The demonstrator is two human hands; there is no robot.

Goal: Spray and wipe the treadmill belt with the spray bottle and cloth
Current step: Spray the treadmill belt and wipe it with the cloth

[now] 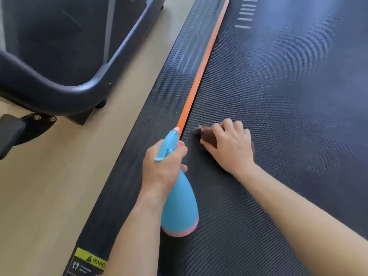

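Black, finely ribbed rubber forms the treadmill belt (288,96), which fills the view to the right of a narrow orange strip (201,76) running along its edge. Just right of the strip, the person's right hand (231,148) presses a small dark brown cloth (207,136) flat against the belt. The fingers are bent over the cloth and bunch it beneath the palm, so only its near corner shows. Straddling the strip, the left hand (161,166) wraps around the neck of a light blue plastic spray bottle (179,206) with a pink base. The nozzle points along the strip, away from the person. Whether a finger rests on the trigger cannot be told.

The cloth looks soft and limp, so it probably needs a flat, spread palm to stop it rolling up on the grippy belt. The bottle appears light and rigid, smooth-sided and wider at the base, so the narrow neck seems the surest hold.

Left of the strip lie a black grooved side rail (159,108), a yellow warning sticker (89,259), pale wooden flooring (49,196) and the dark frame of another machine (59,56).
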